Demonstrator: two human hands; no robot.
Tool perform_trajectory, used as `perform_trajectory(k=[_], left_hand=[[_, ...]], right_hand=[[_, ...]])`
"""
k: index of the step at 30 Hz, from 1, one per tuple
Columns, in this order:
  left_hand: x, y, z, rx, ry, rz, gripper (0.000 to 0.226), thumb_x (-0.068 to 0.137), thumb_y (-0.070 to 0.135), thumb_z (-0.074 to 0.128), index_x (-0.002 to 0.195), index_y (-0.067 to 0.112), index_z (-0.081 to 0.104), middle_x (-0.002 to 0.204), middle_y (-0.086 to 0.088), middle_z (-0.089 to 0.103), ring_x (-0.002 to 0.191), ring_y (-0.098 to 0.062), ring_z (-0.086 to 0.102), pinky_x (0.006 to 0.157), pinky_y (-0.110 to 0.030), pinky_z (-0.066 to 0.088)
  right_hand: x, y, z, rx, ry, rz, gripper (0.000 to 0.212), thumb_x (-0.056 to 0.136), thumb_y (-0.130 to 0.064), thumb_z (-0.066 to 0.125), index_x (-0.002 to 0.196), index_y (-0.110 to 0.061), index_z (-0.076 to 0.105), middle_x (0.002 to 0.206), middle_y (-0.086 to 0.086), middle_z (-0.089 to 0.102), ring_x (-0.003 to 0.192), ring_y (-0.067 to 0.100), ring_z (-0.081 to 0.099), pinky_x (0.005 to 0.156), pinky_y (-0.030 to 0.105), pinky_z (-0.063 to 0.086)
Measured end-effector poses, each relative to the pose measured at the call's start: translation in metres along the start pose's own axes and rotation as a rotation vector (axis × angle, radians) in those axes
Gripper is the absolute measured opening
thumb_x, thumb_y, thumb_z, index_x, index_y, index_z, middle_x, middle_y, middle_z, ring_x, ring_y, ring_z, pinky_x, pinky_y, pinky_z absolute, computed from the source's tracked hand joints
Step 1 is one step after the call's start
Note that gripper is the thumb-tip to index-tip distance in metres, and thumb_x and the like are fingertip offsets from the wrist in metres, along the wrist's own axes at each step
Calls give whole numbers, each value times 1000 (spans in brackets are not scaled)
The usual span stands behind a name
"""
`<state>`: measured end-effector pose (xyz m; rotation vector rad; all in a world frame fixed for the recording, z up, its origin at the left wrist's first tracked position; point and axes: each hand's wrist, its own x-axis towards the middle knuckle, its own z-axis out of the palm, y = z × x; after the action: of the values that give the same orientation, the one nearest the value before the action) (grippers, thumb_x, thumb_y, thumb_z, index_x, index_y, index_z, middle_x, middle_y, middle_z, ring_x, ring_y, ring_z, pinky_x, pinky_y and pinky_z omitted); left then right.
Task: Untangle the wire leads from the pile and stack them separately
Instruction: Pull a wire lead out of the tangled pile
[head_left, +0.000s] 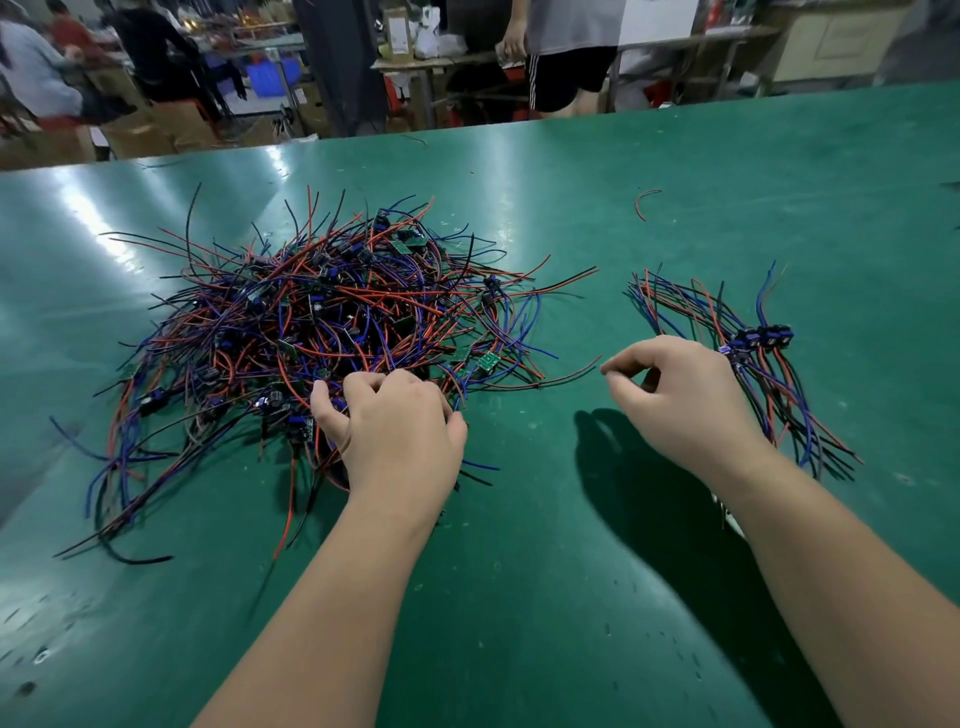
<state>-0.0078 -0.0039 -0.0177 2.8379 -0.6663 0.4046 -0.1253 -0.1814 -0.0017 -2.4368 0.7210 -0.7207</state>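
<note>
On the table (571, 571) the pile (322, 322) lies left, the stack (748, 353) right, a stray wire (645, 200) behind.

Lit from above, with glare (93, 218) across the green table (727, 171). Beyond it, crowded with workbenches (415, 65), cardboard boxes (145, 135), blue bins (265, 78), seated and standing people (561, 52).
</note>
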Motion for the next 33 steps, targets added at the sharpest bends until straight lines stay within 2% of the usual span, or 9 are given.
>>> perform_trajectory(k=[3,6,8,11,14,18,22,27,33], left_hand=[[-3,3,-4,-234,128,62,18,86,40,57,76,27,64,79,14,58,108,-16,45,108,-48,7],[-8,11,-17,-719,174,242,12,84,35,58,75,26,60,72,13,61,68,2,52,83,-31,41],[-16,20,-27,-1021,62,344,7,85,27,60,79,24,61,80,12,67,71,3,59,71,-19,45],[-27,32,-32,-1415,-200,352,5,85,15,58,81,16,58,89,9,71,85,-4,66,76,-16,47],[-28,36,-36,-1739,-462,185,5,83,13,53,79,12,50,89,1,74,88,-11,68,77,-22,51],[-22,29,-42,-2052,-717,9,11,80,18,54,80,14,43,92,-11,72,85,-23,69,78,-33,54],[-22,28,-47,-1984,-842,-127,7,84,17,48,79,13,46,82,-12,70,67,-22,67,60,-34,57],[-23,30,-47,-1684,-876,-300,22,93,16,41,75,11,50,71,-9,69,45,-19,59,41,-22,49],[-20,25,-44,-1567,-1033,-59,16,76,21,51,62,20,58,81,-7,72,49,-17,60,41,-20,46]], right_hand=[[0,-3,-2,55,-35,-7,11,85,-16,64,87,-22,73,72,-20,56,57,0,48,57,10,31],[0,-6,-4,246,-180,28,7,85,-24,66,85,-24,74,62,-15,65,50,0,50,55,9,36],[-2,-11,-4,458,-380,141,19,86,-32,66,84,-16,75,70,-3,72,55,5,57,59,20,43],[-4,-20,-3,1021,-585,331,33,73,-28,67,96,-3,69,82,8,73,58,13,58,55,21,44],[0,-23,-10,1346,-507,374,43,65,-19,64,104,-2,62,88,10,71,67,16,59,51,16,46],[5,-19,-22,1576,-414,335,35,76,-18,53,108,-14,68,83,3,69,62,9,60,55,15,49],[3,-22,-22,1552,-321,297,22,76,-17,56,80,-21,77,71,-2,68,57,6,61,53,15,49],[-2,-23,-21,1496,-387,237,18,61,-23,71,78,-23,76,75,-1,66,60,8,63,57,16,51],[0,-25,-20,1476,-314,297,11,70,-17,63,71,-18,74,71,2,67,52,8,60,51,14,49]])
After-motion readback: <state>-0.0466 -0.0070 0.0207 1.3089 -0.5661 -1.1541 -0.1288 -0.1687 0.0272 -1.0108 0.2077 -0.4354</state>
